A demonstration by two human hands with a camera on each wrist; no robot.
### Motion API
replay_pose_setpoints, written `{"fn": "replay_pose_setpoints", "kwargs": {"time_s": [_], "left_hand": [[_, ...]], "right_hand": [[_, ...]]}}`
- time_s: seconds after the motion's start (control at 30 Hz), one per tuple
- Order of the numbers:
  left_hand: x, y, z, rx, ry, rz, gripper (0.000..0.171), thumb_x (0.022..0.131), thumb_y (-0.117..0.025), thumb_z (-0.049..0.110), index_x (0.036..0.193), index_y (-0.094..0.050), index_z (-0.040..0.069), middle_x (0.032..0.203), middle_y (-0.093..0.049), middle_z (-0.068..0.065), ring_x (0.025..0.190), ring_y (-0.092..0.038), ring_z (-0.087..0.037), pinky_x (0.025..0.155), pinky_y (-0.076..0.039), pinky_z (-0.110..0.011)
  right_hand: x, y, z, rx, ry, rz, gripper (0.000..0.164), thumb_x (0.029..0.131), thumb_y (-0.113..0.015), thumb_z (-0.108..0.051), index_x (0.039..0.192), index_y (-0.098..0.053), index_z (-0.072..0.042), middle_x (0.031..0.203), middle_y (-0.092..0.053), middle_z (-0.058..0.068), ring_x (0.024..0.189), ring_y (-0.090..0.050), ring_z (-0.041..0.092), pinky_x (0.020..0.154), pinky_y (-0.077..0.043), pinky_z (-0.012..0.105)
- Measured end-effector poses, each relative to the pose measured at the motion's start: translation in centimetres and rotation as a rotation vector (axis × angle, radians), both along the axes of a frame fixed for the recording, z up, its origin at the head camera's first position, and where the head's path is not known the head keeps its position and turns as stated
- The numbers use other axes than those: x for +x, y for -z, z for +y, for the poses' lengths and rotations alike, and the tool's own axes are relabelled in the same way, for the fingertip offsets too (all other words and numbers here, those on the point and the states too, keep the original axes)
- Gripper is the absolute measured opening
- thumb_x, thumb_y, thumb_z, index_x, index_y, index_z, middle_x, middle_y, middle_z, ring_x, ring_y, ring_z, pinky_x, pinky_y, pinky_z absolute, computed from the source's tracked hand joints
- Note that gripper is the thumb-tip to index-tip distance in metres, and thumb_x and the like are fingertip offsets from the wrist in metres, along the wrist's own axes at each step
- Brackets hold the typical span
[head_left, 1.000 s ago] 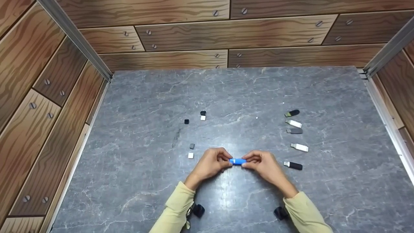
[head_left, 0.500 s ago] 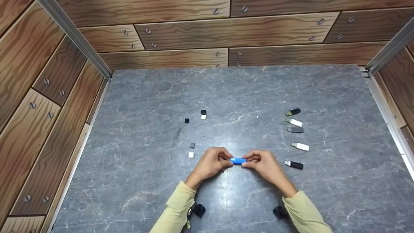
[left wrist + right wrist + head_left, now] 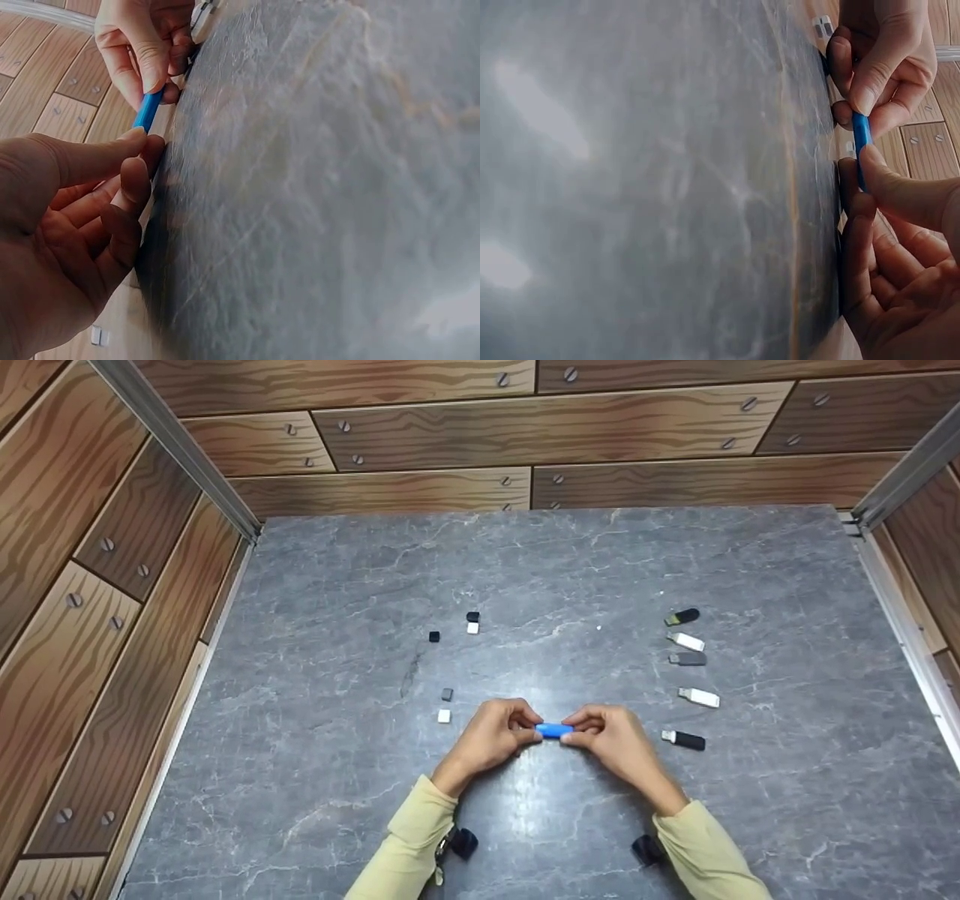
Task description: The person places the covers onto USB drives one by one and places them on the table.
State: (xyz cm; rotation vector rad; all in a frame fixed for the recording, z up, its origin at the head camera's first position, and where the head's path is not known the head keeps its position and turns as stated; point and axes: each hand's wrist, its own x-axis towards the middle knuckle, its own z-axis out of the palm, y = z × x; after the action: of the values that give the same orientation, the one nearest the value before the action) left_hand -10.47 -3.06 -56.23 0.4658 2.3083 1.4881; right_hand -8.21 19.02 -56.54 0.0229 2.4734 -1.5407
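A blue USB flash drive (image 3: pixel 554 730) lies level between my two hands, low over the grey table. My left hand (image 3: pixel 495 735) pinches its left end between thumb and forefinger. The thumb and forefinger of my right hand (image 3: pixel 611 735) pinch the other end. In the left wrist view only the middle of the blue drive (image 3: pixel 148 111) shows, since fingertips cover both ends. The right wrist view has the same drive (image 3: pixel 862 139) spanning the gap between the hands. No metal plug is visible on it.
Several uncapped USB drives lie in a column at the right, among them a black one (image 3: pixel 684 740) and a white one (image 3: pixel 699 697). Small loose caps, such as a white cap (image 3: pixel 445 716) and a grey cap (image 3: pixel 448 694), lie to the left. Wood-patterned walls (image 3: pixel 420 435) surround the table.
The pale strip near the drive's left end has disappeared, leaving its visible part all blue. Both hands keep their pinch and barely move; the head view shifts slightly.
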Motion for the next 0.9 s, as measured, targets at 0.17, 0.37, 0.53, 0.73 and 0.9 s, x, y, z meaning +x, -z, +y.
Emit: {"fn": "replay_pose_setpoints", "kwargs": {"time_s": [0.17, 0.37, 0.53, 0.73, 0.9], "left_hand": [[0.02, -0.07, 0.07, -0.013, 0.001, 0.013, 0.014, 0.088, -0.081, 0.001, 0.102, -0.078, 0.001, 0.098, -0.081, -0.017, 0.065, -0.06, -0.001, 0.06, -0.048, -0.014], [0.03, -0.17, 0.16, -0.027, -0.001, 0.004, 0.015, 0.087, -0.082, 0.001, 0.101, -0.077, 0.001, 0.098, -0.081, -0.016, 0.072, -0.064, -0.003, 0.067, -0.053, -0.016], [0.02, -0.25, 0.1, -0.031, -0.002, -0.008, 0.015, 0.087, -0.081, 0.001, 0.102, -0.077, 0.001, 0.099, -0.081, -0.017, 0.072, -0.065, -0.003, 0.066, -0.054, -0.016], [0.02, -0.34, -0.07, -0.052, 0.007, 0.03, 0.014, 0.089, -0.081, 0.003, 0.102, -0.077, 0.002, 0.098, -0.082, -0.016, 0.068, -0.06, 0.0, 0.062, -0.048, -0.013], [0.11, -0.21, -0.03, -0.041, 0.022, 0.036, 0.014, 0.091, -0.08, 0.005, 0.104, -0.077, 0.002, 0.096, -0.081, -0.016, 0.064, -0.058, -0.001, 0.058, -0.047, -0.013]], "right_hand": [[0.06, -0.14, -0.15, -0.001, 0.003, 0.004, 0.018, 0.081, -0.087, -0.001, 0.097, -0.079, 0.001, 0.088, -0.08, 0.015, 0.069, -0.066, 0.006, 0.064, -0.054, 0.016], [0.04, -0.26, -0.25, 0.004, 0.007, -0.003, 0.018, 0.08, -0.087, -0.001, 0.096, -0.079, 0.001, 0.086, -0.08, 0.015, 0.068, -0.065, 0.007, 0.063, -0.053, 0.016], [0.04, -0.29, -0.26, 0.003, 0.006, -0.004, 0.018, 0.08, -0.087, -0.001, 0.096, -0.079, 0.0, 0.087, -0.08, 0.015, 0.07, -0.066, 0.009, 0.063, -0.054, 0.016], [0.09, -0.17, -0.1, -0.021, -0.023, 0.024, 0.019, 0.082, -0.087, -0.003, 0.099, -0.078, 0.002, 0.09, -0.081, 0.018, 0.07, -0.067, 0.004, 0.065, -0.054, 0.016], [0.02, -0.1, 0.23, -0.004, -0.057, 0.023, 0.018, 0.085, -0.085, -0.004, 0.101, -0.077, 0.001, 0.093, -0.08, 0.018, 0.074, -0.069, 0.006, 0.068, -0.056, 0.016]]}}
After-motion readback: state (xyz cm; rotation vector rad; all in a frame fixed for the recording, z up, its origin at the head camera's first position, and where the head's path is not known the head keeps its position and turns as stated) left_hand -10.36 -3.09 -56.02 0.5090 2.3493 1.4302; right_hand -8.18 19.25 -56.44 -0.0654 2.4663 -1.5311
